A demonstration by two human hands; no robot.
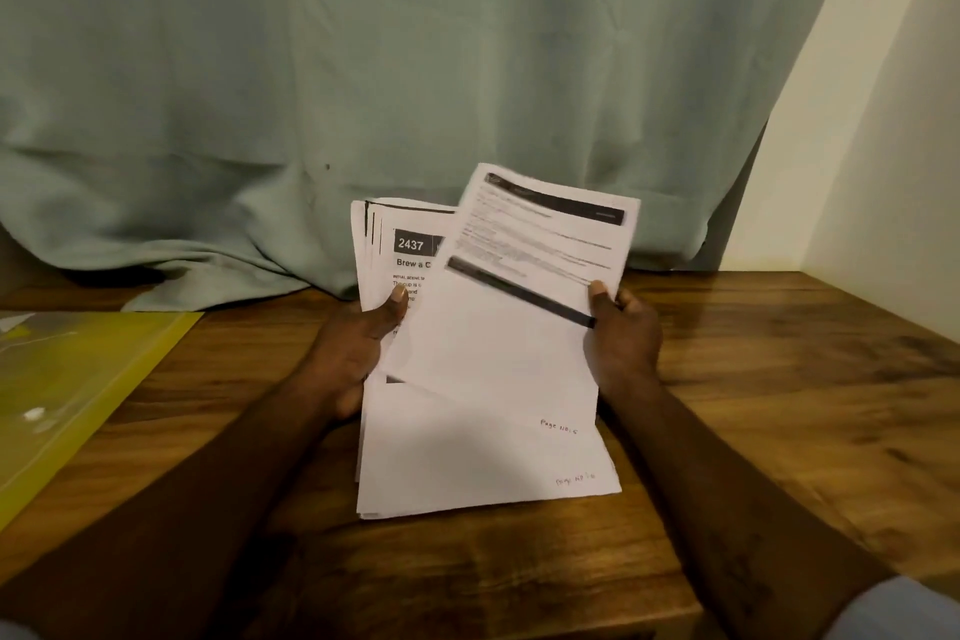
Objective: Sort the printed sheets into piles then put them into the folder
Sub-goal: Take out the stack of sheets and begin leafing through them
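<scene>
Far left of the stack of printed sheets, a yellow folder (pixel 78 395) lies flat on the wooden surface (pixel 779 405), well apart from the paper and cut off by the edge of the view.

The left hand (pixel 358 348) grips the stack of printed sheets (pixel 467 463) by its left edge. The thumb is pressed on the front page and the fingers are curled out of sight behind. The stack is in the middle, over the surface and tilted up toward the person. I cannot tell whether its lower edge touches the wood. The front page shows "2437" in a dark box, and there are handwritten page numbers near the lower right corner.

A loose sheet (pixel 519 286) lies skewed across the top of the stack, its upper end leaning right. At the stack's right side, the right hand (pixel 626 338) pinches this sheet by its right edge, thumb on the printed face.

Behind the stack hangs a grey-green curtain (pixel 363 68), and to the right stands a pale wall (pixel 883 146).
</scene>
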